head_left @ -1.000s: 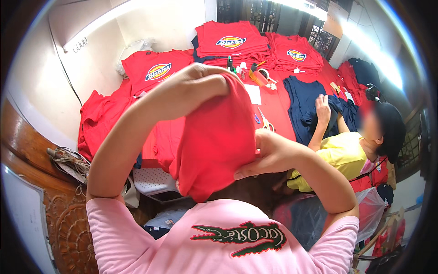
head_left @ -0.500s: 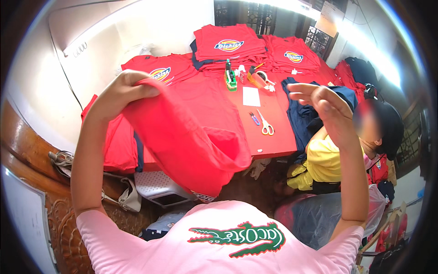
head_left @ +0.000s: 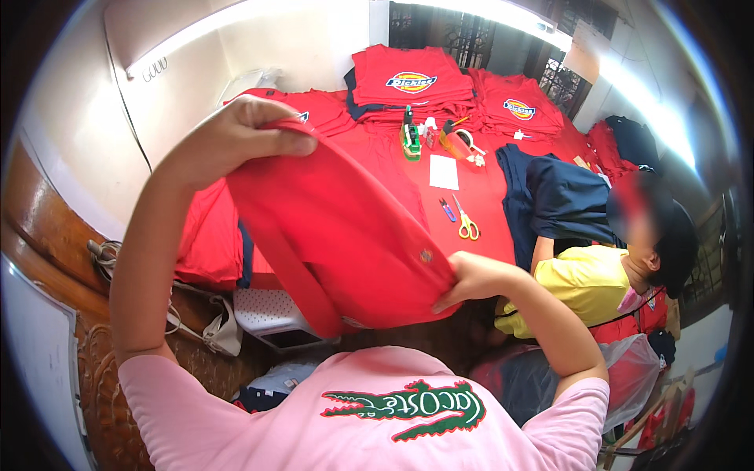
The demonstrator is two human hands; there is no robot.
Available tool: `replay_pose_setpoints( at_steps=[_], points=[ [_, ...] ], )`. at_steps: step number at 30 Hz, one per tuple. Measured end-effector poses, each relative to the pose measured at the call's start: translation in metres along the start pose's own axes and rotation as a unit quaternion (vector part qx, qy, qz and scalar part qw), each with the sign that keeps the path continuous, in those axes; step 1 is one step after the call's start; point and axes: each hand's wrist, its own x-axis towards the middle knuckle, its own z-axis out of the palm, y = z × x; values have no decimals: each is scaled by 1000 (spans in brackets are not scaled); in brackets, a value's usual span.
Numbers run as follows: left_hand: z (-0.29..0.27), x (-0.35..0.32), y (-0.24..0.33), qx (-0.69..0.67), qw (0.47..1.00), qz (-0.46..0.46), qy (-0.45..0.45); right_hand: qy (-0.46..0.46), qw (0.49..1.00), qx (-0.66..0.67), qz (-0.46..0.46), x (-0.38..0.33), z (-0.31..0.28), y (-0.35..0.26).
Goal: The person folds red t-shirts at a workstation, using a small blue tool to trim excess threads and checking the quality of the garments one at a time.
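A red T-shirt hangs stretched between my two hands, above the near edge of the table. My left hand pinches its upper left corner between thumb and fingers. Lower down, my right hand grips the right edge of the cloth near a small printed mark. Part of a print shows at the shirt's lower fold; the rest of it is turned out of sight. Behind the shirt, yellow-handled scissors and a small blue thread snipper lie on the red cloth covering the table.
Stacks of red printed shirts fill the table's far side. A green tool, a tape dispenser and white paper lie mid-table. At the right, a person in yellow handles navy cloth. A white stool stands below.
My right hand has come down and inward from the raised, empty position and taken hold of the shirt's right edge. The shirt is now spread flatter. The co-worker has lifted navy cloth.
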Motion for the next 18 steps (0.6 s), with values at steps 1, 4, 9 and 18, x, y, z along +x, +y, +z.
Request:
replay_pose_setpoints(
  at_steps=[1, 4, 9, 18],
  points=[
    [-21, -13, -7, 54, 997, -36, -35, 21, 998, -64, -21, -7, -7, 9],
    [-35, -32, -25, 135, 970, -138, -147, 155, 981, -115, 33, -54, -55, 13],
    [-20, -48, -22, 416, 858, -258, -154, 341, 853, -392, -50, -123, -106, -59],
    [-36, -61, -3, 673, 690, 144, 226, 409, 464, -785, -45, -161, -121, -142]
  ],
)
